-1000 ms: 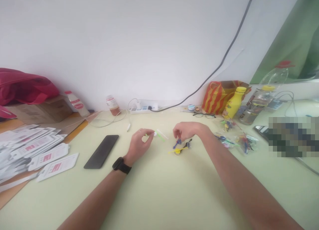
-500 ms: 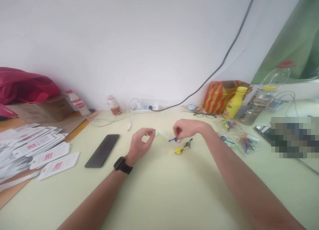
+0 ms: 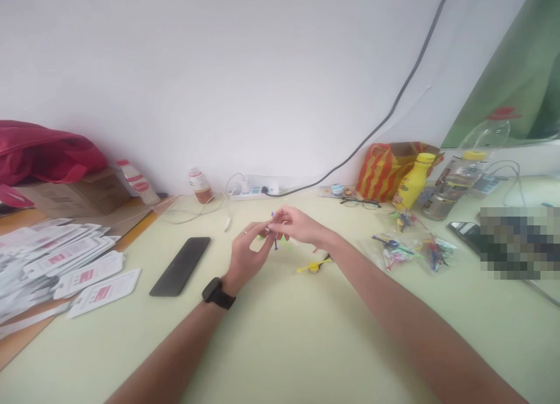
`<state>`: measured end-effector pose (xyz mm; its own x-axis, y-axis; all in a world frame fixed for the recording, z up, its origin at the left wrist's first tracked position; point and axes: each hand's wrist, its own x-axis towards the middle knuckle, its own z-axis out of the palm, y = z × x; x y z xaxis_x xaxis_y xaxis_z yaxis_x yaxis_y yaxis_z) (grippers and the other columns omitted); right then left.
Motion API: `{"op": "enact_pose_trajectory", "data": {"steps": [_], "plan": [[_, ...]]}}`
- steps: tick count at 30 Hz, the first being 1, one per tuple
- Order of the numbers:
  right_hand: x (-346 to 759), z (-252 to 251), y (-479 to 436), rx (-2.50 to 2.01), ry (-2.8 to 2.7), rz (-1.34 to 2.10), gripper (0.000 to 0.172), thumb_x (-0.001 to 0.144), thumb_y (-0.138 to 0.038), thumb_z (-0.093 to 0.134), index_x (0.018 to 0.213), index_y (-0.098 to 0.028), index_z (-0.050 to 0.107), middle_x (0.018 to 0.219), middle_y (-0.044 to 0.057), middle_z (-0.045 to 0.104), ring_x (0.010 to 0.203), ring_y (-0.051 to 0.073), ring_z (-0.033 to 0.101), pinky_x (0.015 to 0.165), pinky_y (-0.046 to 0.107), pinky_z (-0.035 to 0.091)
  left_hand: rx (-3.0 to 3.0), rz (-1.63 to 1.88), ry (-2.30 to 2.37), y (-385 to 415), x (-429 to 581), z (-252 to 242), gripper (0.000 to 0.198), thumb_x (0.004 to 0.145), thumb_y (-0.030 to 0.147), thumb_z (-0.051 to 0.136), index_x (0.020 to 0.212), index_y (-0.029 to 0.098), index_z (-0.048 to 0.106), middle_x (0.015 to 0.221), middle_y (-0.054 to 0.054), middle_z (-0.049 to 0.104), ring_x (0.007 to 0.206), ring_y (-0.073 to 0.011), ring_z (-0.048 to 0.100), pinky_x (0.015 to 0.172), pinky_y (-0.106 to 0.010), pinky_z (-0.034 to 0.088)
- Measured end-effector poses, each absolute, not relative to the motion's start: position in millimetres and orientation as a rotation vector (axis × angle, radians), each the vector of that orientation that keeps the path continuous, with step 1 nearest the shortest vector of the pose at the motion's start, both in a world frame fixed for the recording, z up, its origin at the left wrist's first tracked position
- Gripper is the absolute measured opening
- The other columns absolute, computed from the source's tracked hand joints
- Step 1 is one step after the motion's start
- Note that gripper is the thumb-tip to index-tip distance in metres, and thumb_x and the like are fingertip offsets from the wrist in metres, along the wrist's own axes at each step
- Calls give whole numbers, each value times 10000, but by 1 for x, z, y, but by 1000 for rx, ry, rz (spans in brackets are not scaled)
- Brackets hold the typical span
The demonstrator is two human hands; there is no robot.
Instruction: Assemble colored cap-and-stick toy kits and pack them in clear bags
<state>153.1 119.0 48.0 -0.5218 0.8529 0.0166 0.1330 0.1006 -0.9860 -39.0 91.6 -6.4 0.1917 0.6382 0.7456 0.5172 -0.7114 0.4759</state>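
Note:
My left hand [image 3: 248, 253], with a black watch on its wrist, pinches a small green and white plastic piece, mostly hidden by the fingers. My right hand [image 3: 296, 225] is closed on a blue plastic piece [image 3: 276, 242], whose ends stick out above and below the fingertips. The fingertips of both hands meet, and the two pieces are together there; whether they are joined is too small to tell. A yellow piece [image 3: 314, 267] lies on the table just below my right hand, beside a dark piece partly hidden by the right wrist.
A black phone [image 3: 180, 266] and white badges [image 3: 100, 290] lie to the left. Bags of coloured pieces [image 3: 436, 251], glasses [image 3: 361, 203], a yellow bottle [image 3: 413, 182] and a striped bag [image 3: 375, 173] are on the right. A power strip [image 3: 251, 194] stands by the wall.
My right hand has moved left with the blue piece, from above the yellow piece to my left hand's fingertips. My left hand has hardly moved.

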Motion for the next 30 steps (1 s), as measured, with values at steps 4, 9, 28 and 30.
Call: {"op": "enact_pose_trajectory", "data": {"steps": [4, 9, 28, 30], "plan": [[152, 38, 126, -932, -1529, 1720, 358, 853, -235, 650, 1199, -209, 560, 851, 7, 706, 743, 140, 654, 702, 253, 514, 2185, 1539, 1111, 95, -43, -12, 221, 943, 253, 698, 1163, 236, 687, 1025, -67, 728, 882, -201, 700, 862, -383, 586], [152, 23, 135, -783, -1672, 1764, 166, 822, -233, 646, 974, -164, 644, 808, 27, 674, 682, 122, 587, 664, 247, 466, 2189, 1484, 1064, 95, -45, -12, 186, 907, 234, 730, 1088, 210, 692, 975, -64, 718, 847, -193, 687, 829, -362, 587], [189, 28, 149, -1411, -2294, 879, 357, 881, -147, 593, 1228, -186, 671, 1162, 89, 691, 931, 180, 644, 760, 250, 483, 2457, 908, 1172, 103, -71, -5, 75, 810, 183, 705, 872, 227, 707, 967, -33, 721, 942, -221, 676, 899, -373, 553], [209, 32, 156, -1432, -2377, 855, 303, 833, -109, 607, 1099, -196, 722, 1126, 77, 698, 921, 186, 648, 749, 250, 476, 2512, 889, 1203, 104, -73, -5, 223, 807, 151, 662, 1005, 240, 713, 1122, -49, 712, 1106, -257, 640, 1017, -427, 525]]}}
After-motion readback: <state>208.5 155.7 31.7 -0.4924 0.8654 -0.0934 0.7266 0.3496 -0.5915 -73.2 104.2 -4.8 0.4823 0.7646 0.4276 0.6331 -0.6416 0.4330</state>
